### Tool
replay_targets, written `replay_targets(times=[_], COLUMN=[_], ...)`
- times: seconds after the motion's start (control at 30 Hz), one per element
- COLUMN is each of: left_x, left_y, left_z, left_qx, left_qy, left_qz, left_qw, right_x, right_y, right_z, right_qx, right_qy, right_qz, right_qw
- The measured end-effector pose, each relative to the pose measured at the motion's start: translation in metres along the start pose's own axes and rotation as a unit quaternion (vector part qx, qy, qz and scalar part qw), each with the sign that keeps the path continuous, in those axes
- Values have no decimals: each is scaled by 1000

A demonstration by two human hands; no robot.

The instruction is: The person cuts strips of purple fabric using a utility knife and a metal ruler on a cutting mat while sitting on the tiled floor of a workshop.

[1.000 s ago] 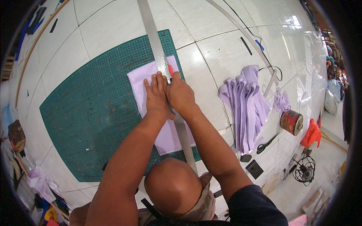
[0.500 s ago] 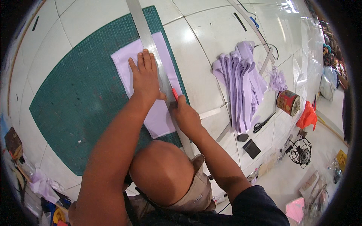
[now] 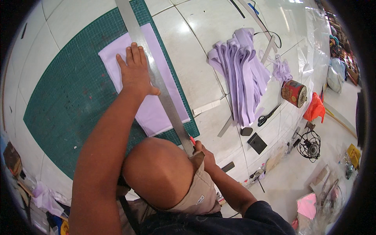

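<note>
The right hand (image 3: 205, 154) has travelled down the metal ruler (image 3: 161, 84), past the near edge of the lilac cloth (image 3: 170, 84) on the green mat (image 3: 66, 102) — the stroke looks complete — fingers wrapped round a red cutter (image 3: 192, 140) (partly hidden). The left hand (image 3: 135, 75), splayed and gripping nothing, presses cloth and ruler.

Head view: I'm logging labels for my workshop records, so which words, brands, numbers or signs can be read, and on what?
No text can be quoted reliably.
Red tin: printed lettering, too small and blurred to read.
White tag on the beige garment: dark marks, too small to read.
Green mat: grid lines; no readable numbers.
Metal ruler: no readable markings.
</note>
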State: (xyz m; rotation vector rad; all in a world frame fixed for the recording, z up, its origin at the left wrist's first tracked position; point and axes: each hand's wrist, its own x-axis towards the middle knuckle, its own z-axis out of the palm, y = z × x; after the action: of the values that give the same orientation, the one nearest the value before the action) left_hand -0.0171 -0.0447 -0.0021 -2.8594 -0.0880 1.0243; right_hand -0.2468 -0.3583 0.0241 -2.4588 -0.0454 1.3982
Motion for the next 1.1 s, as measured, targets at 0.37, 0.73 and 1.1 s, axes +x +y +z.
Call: replay_targets(times=[0.37, 0.73, 1.1], left_x=[-1, 2, 0], left_y=[-2, -2, -2], left_z=[5, 6, -2], left_qx=[10, 40, 40], left_qy=[27, 1, -23], left_qz=[11, -3, 4], left_qw=[1000, 999, 999], right_x=[124, 220, 220], right_y=[-119, -254, -254], right_z=[-92, -153, -165], right_qx=[9, 45, 43], right_qy=[191, 211, 184], right_qz=[-132, -157, -155], right_qw=[973, 964, 970])
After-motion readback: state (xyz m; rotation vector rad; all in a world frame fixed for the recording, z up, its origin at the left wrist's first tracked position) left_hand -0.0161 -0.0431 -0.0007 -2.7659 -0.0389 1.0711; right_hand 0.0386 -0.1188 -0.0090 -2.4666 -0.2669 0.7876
